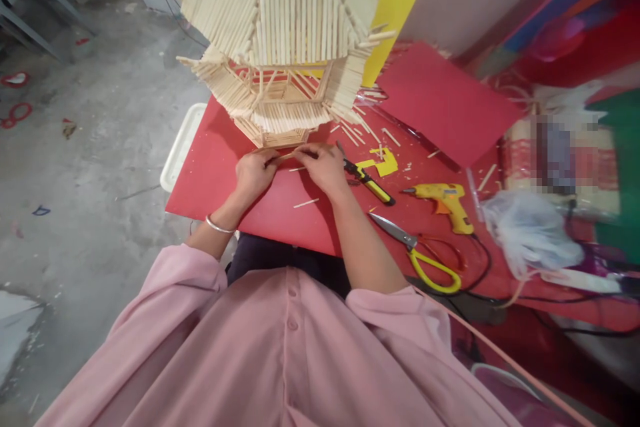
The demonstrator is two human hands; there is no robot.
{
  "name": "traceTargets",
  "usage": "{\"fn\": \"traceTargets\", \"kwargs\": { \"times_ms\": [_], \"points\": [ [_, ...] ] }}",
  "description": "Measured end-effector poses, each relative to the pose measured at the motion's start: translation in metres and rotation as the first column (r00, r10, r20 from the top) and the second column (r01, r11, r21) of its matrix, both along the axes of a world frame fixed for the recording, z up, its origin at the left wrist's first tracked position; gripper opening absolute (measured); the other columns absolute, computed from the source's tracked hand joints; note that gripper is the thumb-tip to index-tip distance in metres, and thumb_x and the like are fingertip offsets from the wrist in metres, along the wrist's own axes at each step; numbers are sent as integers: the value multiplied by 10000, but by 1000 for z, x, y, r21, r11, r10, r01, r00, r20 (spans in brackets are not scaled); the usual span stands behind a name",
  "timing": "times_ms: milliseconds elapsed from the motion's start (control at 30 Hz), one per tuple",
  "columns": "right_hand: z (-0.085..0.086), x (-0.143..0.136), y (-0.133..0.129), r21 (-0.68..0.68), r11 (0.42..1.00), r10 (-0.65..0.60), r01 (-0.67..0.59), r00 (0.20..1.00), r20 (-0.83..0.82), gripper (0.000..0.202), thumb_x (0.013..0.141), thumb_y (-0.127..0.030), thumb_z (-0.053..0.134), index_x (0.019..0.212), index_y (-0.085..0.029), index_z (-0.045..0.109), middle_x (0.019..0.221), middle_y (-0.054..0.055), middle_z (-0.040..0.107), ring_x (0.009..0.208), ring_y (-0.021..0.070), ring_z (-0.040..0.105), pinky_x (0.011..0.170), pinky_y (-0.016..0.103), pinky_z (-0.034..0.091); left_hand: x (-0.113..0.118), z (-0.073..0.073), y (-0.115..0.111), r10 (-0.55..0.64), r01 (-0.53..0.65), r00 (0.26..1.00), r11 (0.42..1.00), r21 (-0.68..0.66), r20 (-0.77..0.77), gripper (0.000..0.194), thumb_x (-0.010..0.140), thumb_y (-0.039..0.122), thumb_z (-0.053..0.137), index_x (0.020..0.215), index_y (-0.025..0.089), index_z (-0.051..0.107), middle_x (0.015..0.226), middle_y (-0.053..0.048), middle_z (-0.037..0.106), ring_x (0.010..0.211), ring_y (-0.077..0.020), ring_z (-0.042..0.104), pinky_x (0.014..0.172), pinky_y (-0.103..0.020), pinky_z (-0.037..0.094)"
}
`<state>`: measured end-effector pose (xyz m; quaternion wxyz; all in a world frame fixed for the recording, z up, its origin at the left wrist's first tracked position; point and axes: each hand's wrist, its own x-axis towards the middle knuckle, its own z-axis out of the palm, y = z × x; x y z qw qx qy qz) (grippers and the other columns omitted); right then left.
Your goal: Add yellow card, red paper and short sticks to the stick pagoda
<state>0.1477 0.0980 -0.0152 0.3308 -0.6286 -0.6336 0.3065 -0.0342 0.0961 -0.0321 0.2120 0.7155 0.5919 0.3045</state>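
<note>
A tiered pagoda model built of thin wooden sticks stands on the red tabletop, directly in front of me. Close to its base, my left hand and my right hand face each other. Between their pinched fingertips lies a thin wooden stick, running roughly crosswise. Whether it touches the model's base I cannot tell. Two loose pale sticks lie near my hands, one of them a single stick below the right hand. The fingertips partly cover the held stick.
Right of my hands lie a box cutter, a yellow glue gun with a black cord, and yellow-handled scissors. A red sheet, scattered sticks and a crumpled plastic bag are farther right. A white plastic edge protrudes at left.
</note>
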Motion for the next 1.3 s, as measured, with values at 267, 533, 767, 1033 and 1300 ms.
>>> {"fn": "traceTargets", "kwargs": {
  "times_ms": [267,533,767,1033,1300],
  "points": [
    [19,64,-67,123,980,-188,157,934,305,351,901,-420,605,1129,-208,766,1003,96,786,871,255,703,834,396,537,-2,0,-4,13,-13,1000,1000,25,-13,136,897,256,653,870,217,781,938,-67,709,804,-192,646,698,-299,474],
    [26,87,-114,68,985,-170,156,915,367,301,920,-412,563,981,-225,791,997,92,800,856,265,717,807,392,521,1,-2,-13,-5,5,1000,999,51,-12,91,896,271,693,859,242,770,965,-43,736,798,-183,646,684,-296,463],
    [27,73,-111,40,994,-109,101,934,342,265,920,-395,579,980,-256,796,1011,76,800,912,268,726,782,378,521,18,0,-27,15,-11,997,998,56,-70,148,918,337,669,853,256,774,908,-39,727,792,-187,648,646,-291,439],
    [22,76,-122,39,995,-96,87,917,386,284,938,-413,563,980,-253,794,994,74,801,934,267,721,777,367,513,27,0,-26,19,-12,991,998,57,-134,140,912,340,674,886,275,795,946,-43,737,832,-208,664,644,-293,424],
    [30,142,-140,131,917,-385,377,747,543,323,890,-308,531,1075,-199,772,1057,154,766,953,309,677,795,409,480,24,-4,-25,12,3,981,997,76,-193,183,922,371,645,914,277,802,935,-55,721,837,-210,657,658,-291,429]
  ]
}}
